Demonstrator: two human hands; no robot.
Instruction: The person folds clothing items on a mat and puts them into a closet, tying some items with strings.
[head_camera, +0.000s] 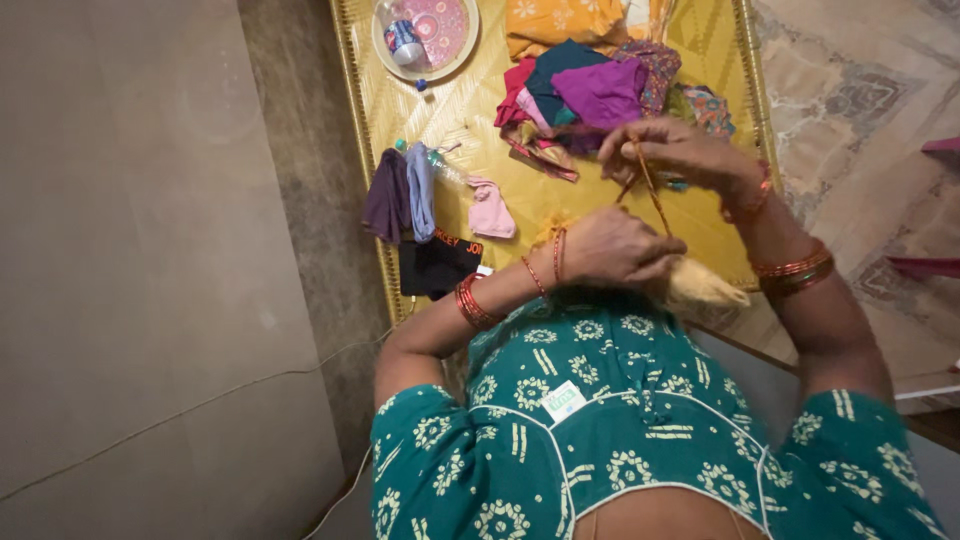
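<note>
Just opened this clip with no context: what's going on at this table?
A person in a green patterned top works over a yellow woven table. The left hand grips a pale cream fabric bundle, and the right hand holds thin orange-brown strings running up from it. A pile of coloured cloth pieces lies beyond, and a round patterned plate sits at the far edge.

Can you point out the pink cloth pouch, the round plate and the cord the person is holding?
pink cloth pouch (491, 211), head view, middle of its fabric.
round plate (455, 52), head view, right part of its rim.
cord (652, 192), head view, the stretch between the two hands.
</note>
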